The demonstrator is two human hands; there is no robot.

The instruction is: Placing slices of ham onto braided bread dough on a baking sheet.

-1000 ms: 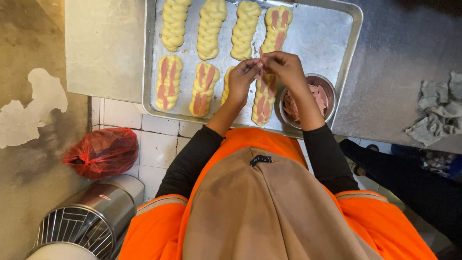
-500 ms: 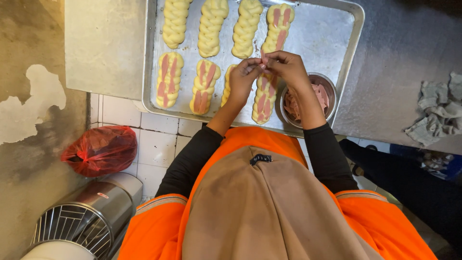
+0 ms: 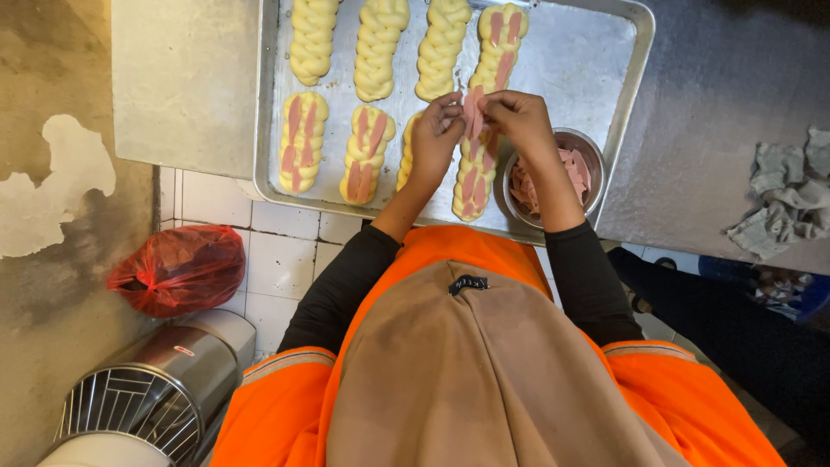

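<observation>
A metal baking tray point(image 3: 579, 60) carries two rows of braided yellow dough pieces point(image 3: 379, 47); some are topped with pink ham strips point(image 3: 363, 156). Both hands meet over the tray's near row. My left hand point(image 3: 435, 138) and my right hand point(image 3: 517, 117) pinch a thin pink ham slice point(image 3: 474, 111) between their fingertips, just above a dough piece point(image 3: 474, 182) that bears ham strips. A small metal bowl point(image 3: 588, 147) of ham slices sits on the tray right of my right wrist.
The tray rests on a grey steel table point(image 3: 735, 95) with a crumpled grey rag point(image 3: 778, 203) at right. Below left are a red plastic bag point(image 3: 177, 268), white floor tiles point(image 3: 277, 259) and a metal mixer bowl with wire guard point(image 3: 138, 402).
Both hands stay together over the near row, working the ham slice between the fingertips; they have shifted only slightly.
</observation>
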